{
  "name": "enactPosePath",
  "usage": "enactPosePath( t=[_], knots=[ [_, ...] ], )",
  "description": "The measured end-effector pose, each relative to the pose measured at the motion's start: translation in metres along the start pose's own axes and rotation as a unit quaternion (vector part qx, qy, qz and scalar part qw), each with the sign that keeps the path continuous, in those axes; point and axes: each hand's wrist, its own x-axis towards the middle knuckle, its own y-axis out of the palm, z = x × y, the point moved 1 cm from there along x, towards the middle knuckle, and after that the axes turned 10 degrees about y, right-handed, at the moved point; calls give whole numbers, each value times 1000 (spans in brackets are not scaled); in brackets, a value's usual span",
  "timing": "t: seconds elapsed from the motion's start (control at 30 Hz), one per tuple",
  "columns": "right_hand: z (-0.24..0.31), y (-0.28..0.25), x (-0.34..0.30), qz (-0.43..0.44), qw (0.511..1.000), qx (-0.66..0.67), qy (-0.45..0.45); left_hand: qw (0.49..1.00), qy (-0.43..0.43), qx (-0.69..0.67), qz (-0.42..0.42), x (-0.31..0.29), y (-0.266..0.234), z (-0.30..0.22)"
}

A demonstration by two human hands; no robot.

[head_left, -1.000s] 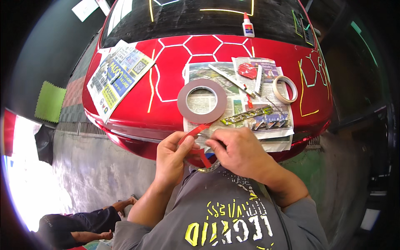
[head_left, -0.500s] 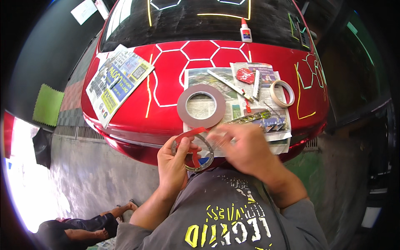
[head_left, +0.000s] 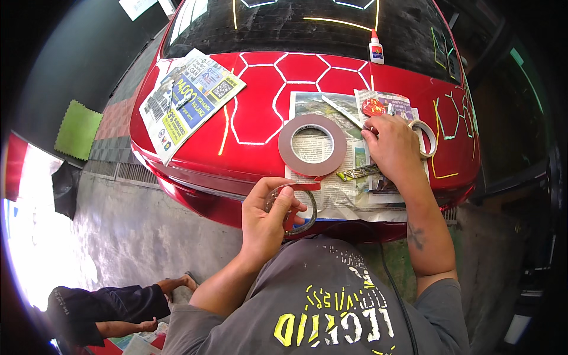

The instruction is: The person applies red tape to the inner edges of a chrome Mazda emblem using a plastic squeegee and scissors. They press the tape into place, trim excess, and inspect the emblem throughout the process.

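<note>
My left hand (head_left: 267,216) holds an open ring (head_left: 310,222) with a dark, shiny rim, and a red strip of tape (head_left: 307,186) runs along its top. Thumb and fingers pinch its left side, above the car's rear edge. My right hand (head_left: 393,145) reaches over the newspaper (head_left: 331,201) with its fingers curled down beside a long white tool (head_left: 343,112); whatever is under the fingertips is hidden. Left of that hand a wide grey-brown tape roll (head_left: 285,148) lies flat. A shiny emblem piece (head_left: 357,172) lies beside my right wrist.
A cream masking tape roll (head_left: 432,142) and a red rounded piece (head_left: 372,107) lie on the newspaper. A white glue bottle (head_left: 376,52) stands near the rear window. Another newspaper (head_left: 189,106) covers the red car's (head_left: 201,177) left side. Another person's legs (head_left: 118,305) show at lower left.
My right hand has left the ring and moved forward and right onto the newspaper. The left hand still holds the ring, now turned more edge-on.
</note>
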Motion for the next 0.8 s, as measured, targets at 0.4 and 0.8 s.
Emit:
enactPosePath(
  t=[0.4,0.8],
  knots=[
    [17,-47,-21,-44,948,311,60,1000,-12,-4,12,4,0,-1],
    [37,-49,-116,83,895,437,29,991,85,94,-41,2,5,-5]
  ],
)
